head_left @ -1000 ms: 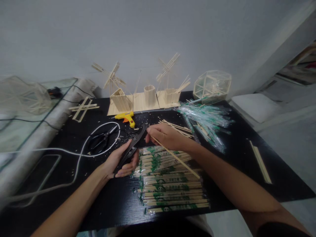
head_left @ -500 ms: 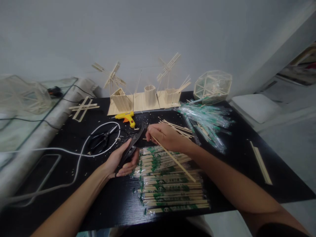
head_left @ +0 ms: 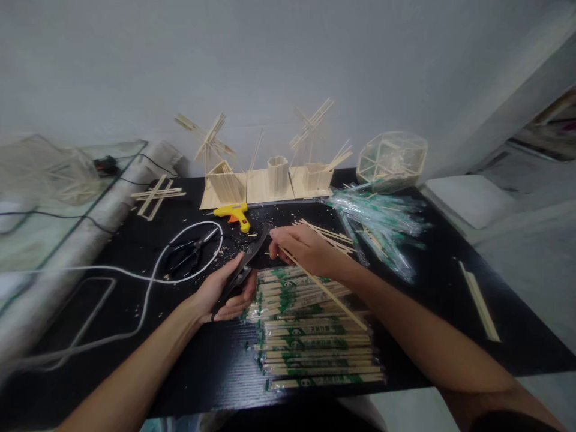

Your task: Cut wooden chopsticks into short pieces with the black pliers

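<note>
1. Landmark for all positions: the flat pile of pale wooden chopsticks in clear, green-printed plastic sleeves (head_left: 319,344), lying on the black tabletop (head_left: 432,270).
2. Right hand (head_left: 299,246), over the pile's far edge: fingers closed together on one bare, pale, slender wooden stick (head_left: 330,294). The stick leaves the fingertips at its upper end and slants down past the palm; its free end hangs over the pile's right side.
3. Left hand (head_left: 215,294), at the pile's far left corner: thumb and fingers wrapped around a black, plier-like metal hand tool (head_left: 240,271). The tool's head points away from the wearer and reaches the right fingertips; whether it bites on the stick cannot be told.
4. Beyond the pile: loose bare wooden sticks (head_left: 330,234); farther off to its left, a yellow plastic glue gun (head_left: 234,215) with an orange trigger.
5. Beyond the pile to its right: a heap of clear and green plastic wrappers (head_left: 382,219).
6. Change against half a second ago: the stick's free end sits slightly farther right over the pile. Both grips are unchanged. The whole view is shifted slightly.
</note>
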`<state>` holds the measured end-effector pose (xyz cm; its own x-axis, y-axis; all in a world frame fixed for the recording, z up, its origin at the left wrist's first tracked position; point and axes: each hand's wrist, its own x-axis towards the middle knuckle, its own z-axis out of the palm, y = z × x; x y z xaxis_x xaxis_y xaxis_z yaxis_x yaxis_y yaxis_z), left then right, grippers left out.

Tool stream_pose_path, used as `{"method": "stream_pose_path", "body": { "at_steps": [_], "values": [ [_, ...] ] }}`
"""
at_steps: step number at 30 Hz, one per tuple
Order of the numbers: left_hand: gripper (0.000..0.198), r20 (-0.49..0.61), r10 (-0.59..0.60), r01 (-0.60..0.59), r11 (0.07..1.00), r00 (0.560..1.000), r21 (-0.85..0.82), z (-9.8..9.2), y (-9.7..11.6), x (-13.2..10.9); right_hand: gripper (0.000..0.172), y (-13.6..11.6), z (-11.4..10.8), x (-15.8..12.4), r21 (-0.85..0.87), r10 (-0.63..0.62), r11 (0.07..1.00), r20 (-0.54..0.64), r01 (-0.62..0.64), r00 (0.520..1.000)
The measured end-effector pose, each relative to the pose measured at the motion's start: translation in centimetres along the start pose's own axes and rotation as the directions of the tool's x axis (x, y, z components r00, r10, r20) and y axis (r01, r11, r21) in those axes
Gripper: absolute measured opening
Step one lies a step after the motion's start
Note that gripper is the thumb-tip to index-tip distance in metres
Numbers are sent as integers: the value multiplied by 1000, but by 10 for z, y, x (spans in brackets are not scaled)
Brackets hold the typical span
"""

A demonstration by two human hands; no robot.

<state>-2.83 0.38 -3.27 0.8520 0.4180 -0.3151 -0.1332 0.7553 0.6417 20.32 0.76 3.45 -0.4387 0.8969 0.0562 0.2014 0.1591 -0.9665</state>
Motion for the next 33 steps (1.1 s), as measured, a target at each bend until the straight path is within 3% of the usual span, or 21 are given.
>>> {"method": "stream_pose_path", "body": {
  "at_steps": [11, 16, 33],
  "values": [
    [64, 0, -18, 18, 999, 1000, -31, 0, -3, 3, 43, 7, 5, 0, -34, -71, 997, -63, 69, 995],
    [62, -4, -13, 13, 1000, 1000, -24, -1, -3, 3, 38, 7, 4, 1, -30, -73, 997, -73, 71, 995],
    [62, -35, 12, -12, 1000, 999, -9, 1, 0, 4, 45, 8, 2, 3, 25, -23, 999, -63, 25, 998]
  ]
}}
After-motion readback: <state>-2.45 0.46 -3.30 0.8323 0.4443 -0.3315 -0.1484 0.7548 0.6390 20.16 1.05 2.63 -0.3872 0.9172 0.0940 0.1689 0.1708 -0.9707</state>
